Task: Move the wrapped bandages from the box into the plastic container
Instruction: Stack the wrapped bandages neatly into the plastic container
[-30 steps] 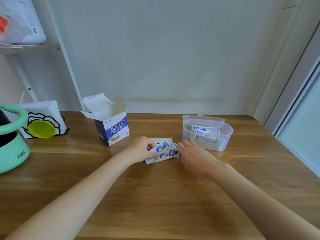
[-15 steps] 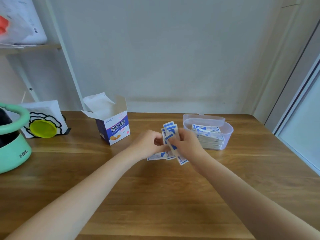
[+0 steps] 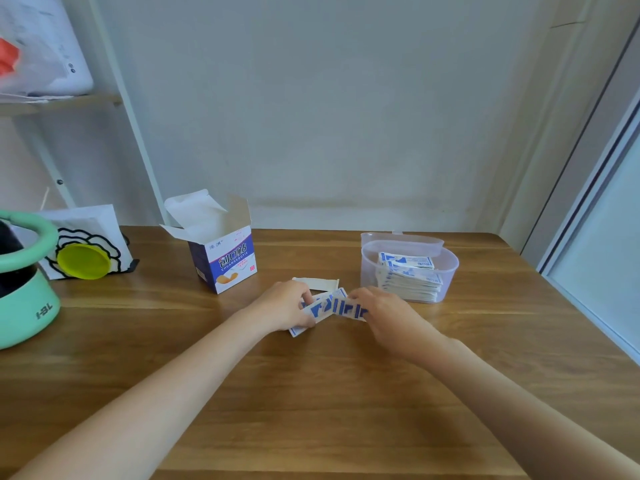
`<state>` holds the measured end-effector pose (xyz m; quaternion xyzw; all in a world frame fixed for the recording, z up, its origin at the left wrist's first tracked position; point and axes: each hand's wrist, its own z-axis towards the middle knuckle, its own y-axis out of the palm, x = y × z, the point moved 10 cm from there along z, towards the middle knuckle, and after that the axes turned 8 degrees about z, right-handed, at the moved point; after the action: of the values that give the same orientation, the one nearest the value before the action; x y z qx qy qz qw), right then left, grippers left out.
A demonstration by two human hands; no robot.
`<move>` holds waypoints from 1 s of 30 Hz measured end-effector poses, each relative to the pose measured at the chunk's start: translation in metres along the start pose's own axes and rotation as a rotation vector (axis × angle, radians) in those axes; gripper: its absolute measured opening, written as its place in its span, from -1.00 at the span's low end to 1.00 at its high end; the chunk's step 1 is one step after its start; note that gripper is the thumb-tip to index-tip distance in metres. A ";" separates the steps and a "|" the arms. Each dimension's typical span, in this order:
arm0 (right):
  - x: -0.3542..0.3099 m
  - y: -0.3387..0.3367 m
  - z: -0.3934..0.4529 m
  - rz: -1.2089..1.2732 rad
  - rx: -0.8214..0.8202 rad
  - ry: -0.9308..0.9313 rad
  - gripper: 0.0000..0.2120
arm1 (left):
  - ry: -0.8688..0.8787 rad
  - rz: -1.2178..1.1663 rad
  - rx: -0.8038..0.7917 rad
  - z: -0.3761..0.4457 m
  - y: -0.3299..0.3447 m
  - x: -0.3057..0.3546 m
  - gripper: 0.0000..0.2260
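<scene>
At the far left of the frame a mint-green pot [image 3: 24,306] and a yellow lid [image 3: 83,261] stand on the counter [image 3: 311,393], well away from the work. Left of centre sits the box [image 3: 227,258], its flaps open and its inside hidden from this angle, so how many bandages remain in it cannot be told. Just right of the box, near the middle of the frame, the left hand [image 3: 284,308] has its fingers curled round one end of a fanned bundle of wrapped bandages [image 3: 329,308] lying low over the counter, with a cream strip of card [image 3: 317,283] just behind it. The right hand [image 3: 384,315] pinches the other end of the same bundle. The step in hand looks like gathering the loose wrappers into one neat stack; it would go best by squaring the edges between both hands before lifting, since thin slippery packets splay easily and a corner one may slide out. To the right of centre, the plastic container [image 3: 450,271] already holds a tidy pile, so the bundle should probably go in flat on top, lined up with that pile.
</scene>
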<state>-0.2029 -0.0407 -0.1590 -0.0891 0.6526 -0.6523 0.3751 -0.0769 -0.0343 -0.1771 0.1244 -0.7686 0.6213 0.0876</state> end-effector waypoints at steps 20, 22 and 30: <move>-0.031 -0.017 0.000 -0.311 0.015 -0.194 -0.62 | 0.108 -0.187 0.078 -0.009 -0.005 0.018 -0.68; -0.029 -0.001 -0.002 -0.334 -0.052 -0.214 -0.61 | 0.135 -0.194 0.070 -0.012 -0.003 0.025 -0.61; -0.012 0.000 -0.009 -0.110 -0.230 -0.075 -0.67 | 0.209 -0.085 0.170 -0.014 0.006 0.044 -0.89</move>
<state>-0.1996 -0.0260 -0.1557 -0.1917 0.7027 -0.5888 0.3503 -0.1207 -0.0233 -0.1672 0.0982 -0.6939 0.6896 0.1825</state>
